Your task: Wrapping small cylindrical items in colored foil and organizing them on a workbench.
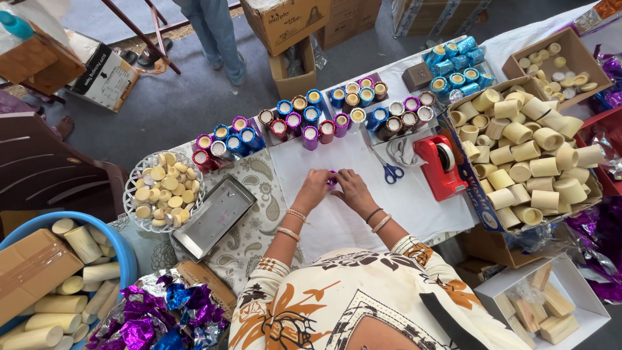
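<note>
Head view: a small purple foil-wrapped piece (332,179) is pinched between both hands (334,188) at the table (337,223) centre, steadied for wrapping.

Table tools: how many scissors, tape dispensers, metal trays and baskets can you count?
Scissors: 1
Tape dispenser: 1
Metal tray: 1
Basket: 1
Total: 4
The left hand and right hand pinch a purple piece, not a tool.

White-clothed table (337,223) bears scissors (391,172), red tape dispenser (439,165), metal tray (214,216).
</note>
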